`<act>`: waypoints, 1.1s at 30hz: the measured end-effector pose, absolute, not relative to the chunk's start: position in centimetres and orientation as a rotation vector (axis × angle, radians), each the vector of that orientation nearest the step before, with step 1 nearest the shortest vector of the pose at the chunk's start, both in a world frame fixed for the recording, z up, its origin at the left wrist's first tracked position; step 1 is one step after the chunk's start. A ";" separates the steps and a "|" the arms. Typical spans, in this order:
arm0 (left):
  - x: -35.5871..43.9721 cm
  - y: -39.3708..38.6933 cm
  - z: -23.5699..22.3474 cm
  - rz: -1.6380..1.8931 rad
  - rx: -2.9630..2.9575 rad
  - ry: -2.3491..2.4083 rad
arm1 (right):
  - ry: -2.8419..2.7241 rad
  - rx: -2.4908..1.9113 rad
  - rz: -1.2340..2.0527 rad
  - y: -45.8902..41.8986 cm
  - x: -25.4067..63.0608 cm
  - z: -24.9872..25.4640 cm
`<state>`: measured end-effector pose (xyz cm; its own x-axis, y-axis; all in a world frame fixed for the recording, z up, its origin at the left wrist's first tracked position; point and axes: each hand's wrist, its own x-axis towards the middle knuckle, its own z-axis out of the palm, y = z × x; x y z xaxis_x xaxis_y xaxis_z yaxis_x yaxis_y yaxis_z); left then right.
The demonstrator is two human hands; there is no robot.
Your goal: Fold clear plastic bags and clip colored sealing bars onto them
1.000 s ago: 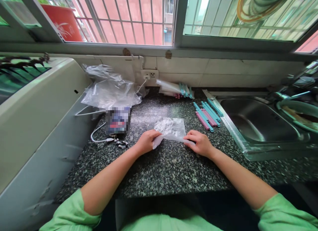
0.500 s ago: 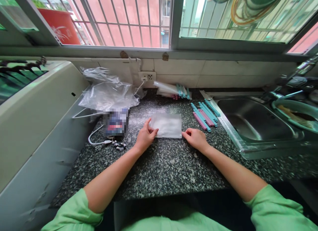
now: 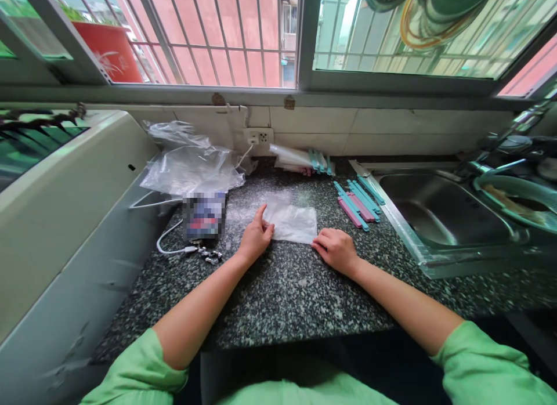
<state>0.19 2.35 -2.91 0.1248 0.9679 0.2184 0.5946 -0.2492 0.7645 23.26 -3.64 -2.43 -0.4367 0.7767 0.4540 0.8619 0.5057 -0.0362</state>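
Observation:
A thin, clear plastic bag point(image 3: 296, 224), slightly wrinkled, lies on the speckled stone counter between my hands. My left hand point(image 3: 256, 234) has the bag's left edge between thumb and fingers, with the index finger pointing forward along it. At the near right corner, my right hand point(image 3: 335, 248) pinches the bag, its other fingers curled in. To the right of the bag lie several blue sealing clips point(image 3: 363, 196) and pink sealing clips point(image 3: 350, 212).
Crumpled plastic bags point(image 3: 191, 164) sit at the back left, with a phone-like blurred item point(image 3: 204, 214) and a white cable point(image 3: 167, 249) before them. More bags with clips point(image 3: 296, 156) lie by the wall. A metal sink point(image 3: 418, 260) is on the right.
My right hand has moved slightly left and grips the bag's corner more fully. The bag has gone from smooth to wrinkled. My left hand has barely shifted.

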 end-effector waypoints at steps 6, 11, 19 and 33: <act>-0.4 2.4 -2.9 1.377 2.301 1.413 | -2.370 -1.338 -0.377 -3.8 23.2 -2.5; 0.7 0.8 -2.5 1.085 2.893 1.018 | -2.318 -1.279 -0.352 -4.0 23.1 -1.9; 0.7 0.7 -2.3 0.861 2.979 0.991 | -2.367 -1.184 -0.293 -4.4 23.2 -1.4; -0.8 0.4 -2.0 0.915 2.882 0.914 | -2.282 -1.241 -0.220 -3.3 24.4 -2.0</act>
